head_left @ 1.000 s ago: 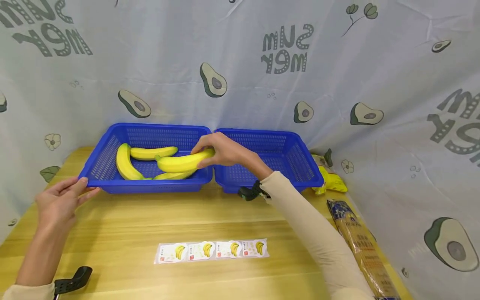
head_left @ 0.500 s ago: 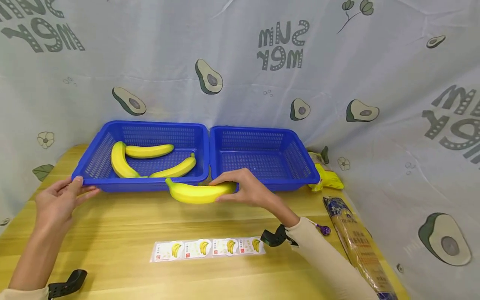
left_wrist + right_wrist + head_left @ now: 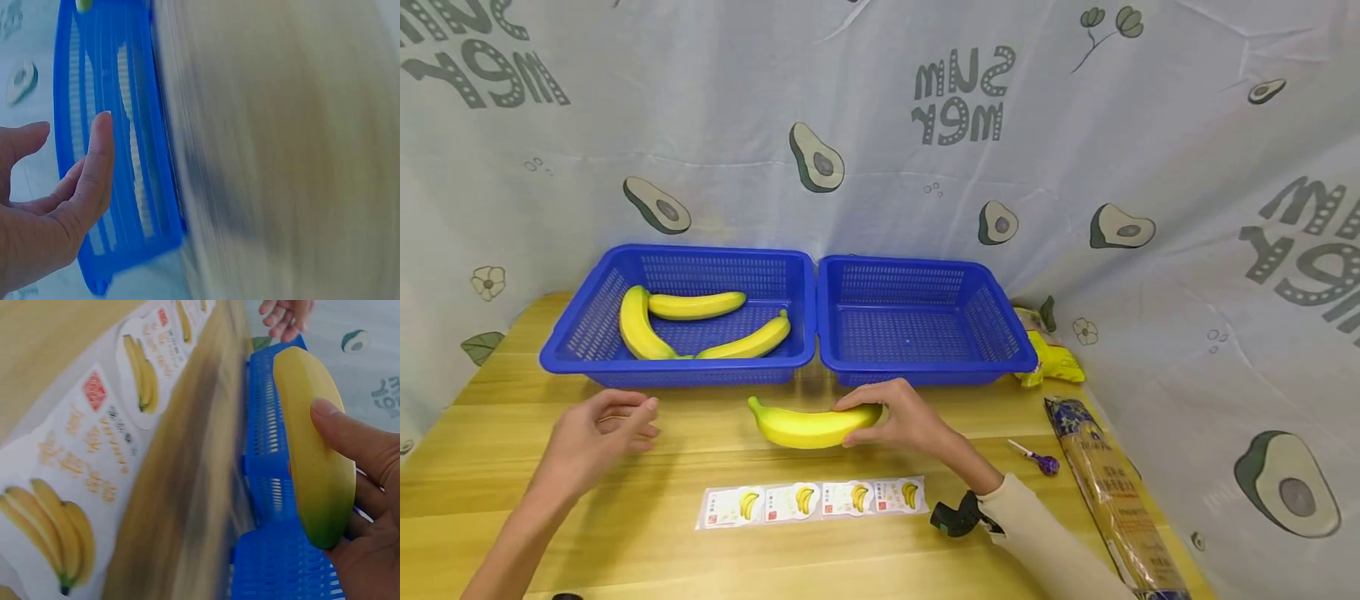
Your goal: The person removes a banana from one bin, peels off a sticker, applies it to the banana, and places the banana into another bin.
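My right hand (image 3: 898, 417) grips a yellow banana (image 3: 808, 428) by its right end, between thumb and fingers, in front of the two baskets. In the right wrist view the thumb lies along the side of the banana (image 3: 315, 444). To the left, my left hand (image 3: 598, 437) is off the basket with its fingers loosely bent and nothing in them; the left wrist view shows thumb and fingers apart. Three more bananas (image 3: 696, 306) lie in the left blue basket (image 3: 677, 367). A strip of banana stickers (image 3: 812, 502) lies flat on the table below the held banana.
Beside the left basket stands a second blue basket (image 3: 928, 367). Toward the right edge are a yellow packet (image 3: 1056, 358), a purple lollipop (image 3: 1045, 462) and a long brown package (image 3: 1112, 492). A patterned curtain (image 3: 880, 125) hangs behind the wooden table (image 3: 700, 567).
The right hand has lifted the banana out of the left basket and brought it forward over the table. My left hand has let go of the basket rim and moved right and nearer.
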`<state>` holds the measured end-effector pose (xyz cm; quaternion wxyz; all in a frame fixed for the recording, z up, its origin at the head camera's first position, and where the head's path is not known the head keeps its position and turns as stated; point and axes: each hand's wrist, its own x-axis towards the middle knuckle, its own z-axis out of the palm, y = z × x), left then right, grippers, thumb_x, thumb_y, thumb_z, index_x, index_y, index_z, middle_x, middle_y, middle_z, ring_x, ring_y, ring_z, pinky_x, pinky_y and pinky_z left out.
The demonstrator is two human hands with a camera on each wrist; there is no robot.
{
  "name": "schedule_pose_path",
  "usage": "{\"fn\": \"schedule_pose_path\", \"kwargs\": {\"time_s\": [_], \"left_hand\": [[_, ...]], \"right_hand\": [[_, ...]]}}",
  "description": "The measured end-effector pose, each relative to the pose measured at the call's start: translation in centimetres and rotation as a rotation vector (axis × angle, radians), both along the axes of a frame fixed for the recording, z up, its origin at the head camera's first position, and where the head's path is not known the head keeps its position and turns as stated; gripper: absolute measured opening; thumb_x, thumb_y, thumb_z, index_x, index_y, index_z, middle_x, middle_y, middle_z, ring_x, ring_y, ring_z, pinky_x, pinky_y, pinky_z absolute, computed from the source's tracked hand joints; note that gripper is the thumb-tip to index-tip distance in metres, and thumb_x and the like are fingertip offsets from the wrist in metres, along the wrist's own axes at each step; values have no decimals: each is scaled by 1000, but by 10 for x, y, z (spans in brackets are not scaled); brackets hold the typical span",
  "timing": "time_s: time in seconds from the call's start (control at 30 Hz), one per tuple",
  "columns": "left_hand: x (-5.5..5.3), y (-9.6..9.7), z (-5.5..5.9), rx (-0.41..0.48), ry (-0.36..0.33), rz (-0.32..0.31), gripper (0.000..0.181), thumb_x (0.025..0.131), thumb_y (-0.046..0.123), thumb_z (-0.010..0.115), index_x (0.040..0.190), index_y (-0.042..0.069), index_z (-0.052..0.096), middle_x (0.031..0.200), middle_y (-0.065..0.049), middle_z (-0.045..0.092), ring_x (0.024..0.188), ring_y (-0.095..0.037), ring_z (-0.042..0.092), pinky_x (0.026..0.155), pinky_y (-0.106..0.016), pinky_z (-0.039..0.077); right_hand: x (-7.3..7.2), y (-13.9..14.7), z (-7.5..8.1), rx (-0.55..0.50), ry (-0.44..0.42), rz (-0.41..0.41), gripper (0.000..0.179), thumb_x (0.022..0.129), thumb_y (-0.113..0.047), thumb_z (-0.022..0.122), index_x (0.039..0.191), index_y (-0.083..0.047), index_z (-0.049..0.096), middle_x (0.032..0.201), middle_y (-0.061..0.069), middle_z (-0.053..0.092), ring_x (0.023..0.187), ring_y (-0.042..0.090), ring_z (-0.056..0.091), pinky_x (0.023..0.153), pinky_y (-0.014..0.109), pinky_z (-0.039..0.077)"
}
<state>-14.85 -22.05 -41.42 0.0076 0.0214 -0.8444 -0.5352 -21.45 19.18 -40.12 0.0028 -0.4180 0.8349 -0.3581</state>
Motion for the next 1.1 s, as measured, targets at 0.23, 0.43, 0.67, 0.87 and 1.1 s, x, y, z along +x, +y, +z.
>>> {"fn": "schedule_pose_path", "kwargs": {"time_s": [0.23,0.43,0.67,0.87,1.1], "left_hand": [[-2,51,-6,45,0,-171,59,110,21,66,154,-12,45,124,-29,71,90,-26,79,74,-34,66],[-5,72,-13,167,-46,-169,54,107,12,70,149,-14,51,115,-25,76,85,-28,80,74,-37,67],[-6,84,-19,292,-18,-108,36,102,-4,70,133,-18,62,103,-25,77,80,-22,78,72,-37,67],[-9,92,-21,198,-43,-147,46,101,-1,72,140,-19,56,99,-20,77,77,-25,77,68,-35,66],[-10,99,-22,105,-68,-166,39,100,0,74,132,-19,62,92,-14,77,71,-28,76,64,-34,65]], "right_hand": [[4,-4,-16,-22,-43,-1,42,81,-11,96,120,-6,82,118,5,81,112,21,76,101,32,59],[6,-10,-22,-20,-39,6,42,81,-12,96,120,-6,81,118,6,81,112,21,76,101,31,59],[8,-12,-25,-29,-47,8,41,82,-11,96,119,-5,81,117,7,81,112,21,76,101,32,60],[10,-9,-28,-28,-64,2,41,81,-10,96,118,-5,82,116,7,81,109,20,77,96,30,61],[12,-9,-32,-1,-87,-9,38,82,-9,96,117,-5,82,115,8,81,109,23,77,95,30,61]]}}
